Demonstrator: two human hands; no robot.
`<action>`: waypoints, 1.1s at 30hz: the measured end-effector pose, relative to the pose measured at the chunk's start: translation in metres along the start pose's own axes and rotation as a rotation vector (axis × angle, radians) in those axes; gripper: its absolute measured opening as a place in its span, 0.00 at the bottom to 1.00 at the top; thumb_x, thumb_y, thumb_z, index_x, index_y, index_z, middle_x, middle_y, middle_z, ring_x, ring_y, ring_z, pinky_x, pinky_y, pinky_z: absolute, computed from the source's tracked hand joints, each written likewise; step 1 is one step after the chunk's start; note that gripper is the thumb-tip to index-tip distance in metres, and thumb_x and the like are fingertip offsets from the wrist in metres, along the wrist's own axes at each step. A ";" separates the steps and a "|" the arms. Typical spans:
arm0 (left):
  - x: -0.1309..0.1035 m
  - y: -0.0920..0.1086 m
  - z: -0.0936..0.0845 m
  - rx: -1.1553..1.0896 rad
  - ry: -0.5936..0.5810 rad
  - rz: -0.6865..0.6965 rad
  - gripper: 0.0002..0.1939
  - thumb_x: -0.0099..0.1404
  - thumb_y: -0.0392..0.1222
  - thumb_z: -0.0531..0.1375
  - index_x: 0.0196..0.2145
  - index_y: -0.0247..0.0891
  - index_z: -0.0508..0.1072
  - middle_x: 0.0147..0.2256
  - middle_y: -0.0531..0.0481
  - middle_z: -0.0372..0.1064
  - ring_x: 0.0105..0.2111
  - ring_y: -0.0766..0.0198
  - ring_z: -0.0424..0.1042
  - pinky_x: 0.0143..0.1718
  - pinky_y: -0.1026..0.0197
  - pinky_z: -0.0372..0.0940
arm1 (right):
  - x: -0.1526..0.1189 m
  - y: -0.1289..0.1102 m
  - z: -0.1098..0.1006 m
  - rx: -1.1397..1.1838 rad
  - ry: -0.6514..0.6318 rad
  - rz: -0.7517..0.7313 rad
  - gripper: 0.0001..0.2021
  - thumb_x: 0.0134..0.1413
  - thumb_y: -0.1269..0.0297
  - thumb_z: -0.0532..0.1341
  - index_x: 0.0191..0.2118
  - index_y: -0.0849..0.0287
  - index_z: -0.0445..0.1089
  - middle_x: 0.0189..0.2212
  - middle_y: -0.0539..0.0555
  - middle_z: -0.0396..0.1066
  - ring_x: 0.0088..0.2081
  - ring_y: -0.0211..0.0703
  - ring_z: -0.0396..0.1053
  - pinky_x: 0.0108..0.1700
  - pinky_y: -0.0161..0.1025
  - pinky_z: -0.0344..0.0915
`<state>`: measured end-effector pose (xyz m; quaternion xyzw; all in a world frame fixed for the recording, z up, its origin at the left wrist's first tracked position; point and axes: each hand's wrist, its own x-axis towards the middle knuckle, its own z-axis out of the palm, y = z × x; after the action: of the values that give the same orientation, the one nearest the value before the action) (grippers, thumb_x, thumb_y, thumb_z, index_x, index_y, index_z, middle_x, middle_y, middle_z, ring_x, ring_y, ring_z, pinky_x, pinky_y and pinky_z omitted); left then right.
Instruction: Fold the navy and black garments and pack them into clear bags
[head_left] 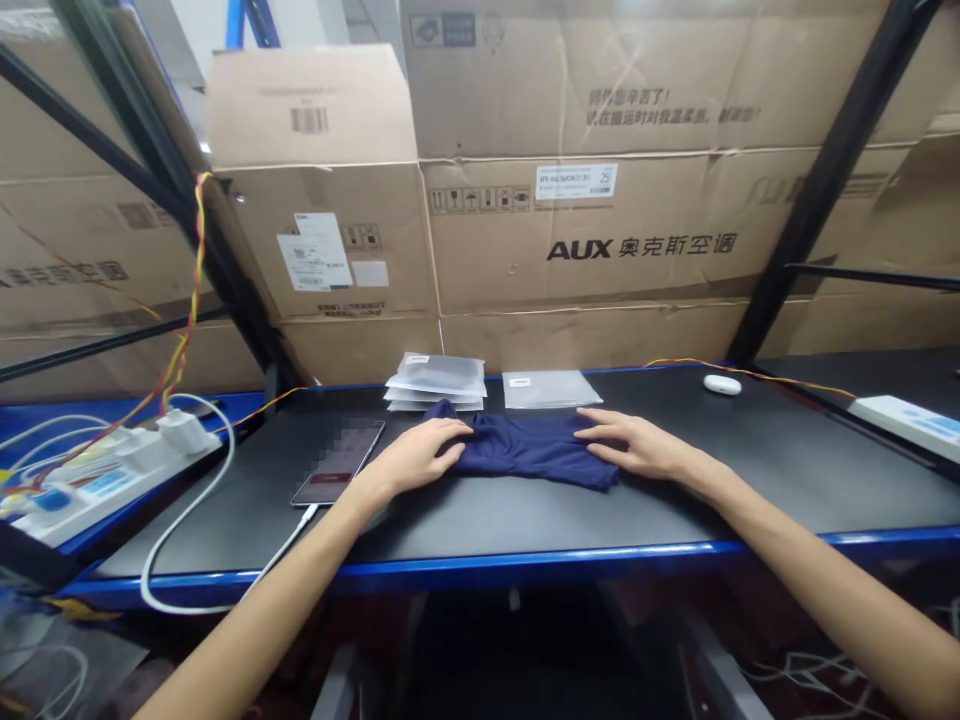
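Note:
A dark navy piece of folded cloth [525,448] lies on the black tabletop in front of me; what kind of garment it is I cannot make out. My left hand [424,455] rests on its left end, fingers stretched out over the fabric. On the right end lies my right hand [630,442], its fingers spread and touching the cloth. Just behind the cloth are a stack of frosted plastic bags [437,380] on the left and a single flat frosted bag [551,389] beside it, each with a small white label.
Left of my left hand lies a phone [341,462] with a white charging cable [150,560]. Power strips stand at the left [112,480] and right [911,422] edges. A white earbud case [722,385] sits at the back right. Cardboard [585,270] walls off the back between black posts.

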<state>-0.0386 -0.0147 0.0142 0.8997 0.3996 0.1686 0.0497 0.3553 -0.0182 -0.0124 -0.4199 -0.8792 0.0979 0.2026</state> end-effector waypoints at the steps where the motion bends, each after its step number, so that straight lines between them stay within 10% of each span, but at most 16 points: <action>1: 0.000 0.000 0.002 -0.017 -0.031 -0.007 0.19 0.70 0.43 0.51 0.55 0.42 0.72 0.55 0.48 0.71 0.56 0.57 0.68 0.62 0.54 0.59 | 0.000 -0.001 0.000 0.010 0.005 -0.003 0.21 0.63 0.47 0.55 0.53 0.50 0.76 0.65 0.53 0.61 0.65 0.56 0.59 0.67 0.53 0.55; 8: -0.002 0.000 -0.002 -0.080 0.055 -0.112 0.22 0.66 0.47 0.57 0.56 0.40 0.71 0.48 0.44 0.73 0.47 0.55 0.71 0.53 0.53 0.64 | 0.000 -0.006 -0.004 0.102 -0.018 0.059 0.20 0.61 0.44 0.57 0.46 0.51 0.78 0.61 0.56 0.67 0.64 0.57 0.61 0.65 0.55 0.57; 14: -0.002 -0.002 -0.006 -0.161 0.112 -0.116 0.11 0.65 0.46 0.58 0.37 0.39 0.78 0.38 0.47 0.74 0.39 0.59 0.72 0.45 0.57 0.67 | 0.002 -0.011 -0.003 0.135 -0.038 0.018 0.14 0.56 0.48 0.63 0.39 0.52 0.77 0.59 0.56 0.69 0.66 0.58 0.56 0.65 0.56 0.56; 21: -0.015 0.014 -0.025 -0.362 0.142 -0.049 0.09 0.63 0.43 0.59 0.36 0.39 0.77 0.38 0.48 0.77 0.40 0.59 0.74 0.46 0.58 0.67 | -0.010 -0.028 -0.013 0.265 0.168 -0.002 0.10 0.56 0.54 0.59 0.35 0.52 0.75 0.46 0.56 0.77 0.56 0.57 0.68 0.60 0.54 0.61; 26: -0.031 0.029 -0.039 -0.433 -0.058 0.074 0.05 0.60 0.39 0.61 0.32 0.38 0.78 0.33 0.50 0.76 0.36 0.62 0.73 0.43 0.61 0.67 | -0.033 -0.037 -0.020 0.513 -0.015 0.013 0.10 0.56 0.56 0.62 0.31 0.56 0.75 0.36 0.56 0.76 0.42 0.52 0.73 0.49 0.49 0.68; 33: -0.043 0.026 -0.034 -0.404 -0.420 0.139 0.05 0.57 0.38 0.67 0.34 0.42 0.82 0.31 0.52 0.75 0.34 0.65 0.71 0.38 0.65 0.64 | -0.040 -0.038 -0.023 0.572 -0.327 -0.119 0.11 0.55 0.57 0.67 0.41 0.55 0.80 0.42 0.57 0.74 0.47 0.48 0.69 0.53 0.48 0.63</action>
<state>-0.0582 -0.0654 0.0404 0.9121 0.2763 0.0576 0.2975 0.3611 -0.0729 0.0102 -0.2726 -0.8600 0.3946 0.1741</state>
